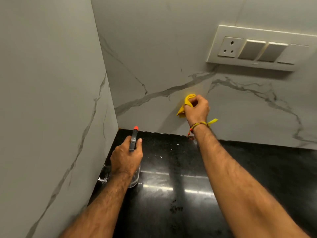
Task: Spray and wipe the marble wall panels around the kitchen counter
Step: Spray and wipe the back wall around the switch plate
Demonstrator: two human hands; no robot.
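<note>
My left hand [126, 156] grips the clear spray bottle [134, 140] over the glossy black counter [180, 186], its grey head running away from me, orange nozzle [135, 128] aimed at the corner. Farther off, my right hand [197, 107] bunches the yellow cloth [186, 104] against the veined marble back panel [154, 57], below the white switch plate [260, 48].

Person, two forearms in view, entering from 6 o'clock. Both bare to the lower frame edge, no sleeves visible, hair along both forearms. Left hand [126, 156]: no rings or bands visible. Right hand [197, 109]: wrist carries a knotted thread band [199, 125], yellow, red and green strands, frayed yellow tail pointing to 3 o'clock.
</note>
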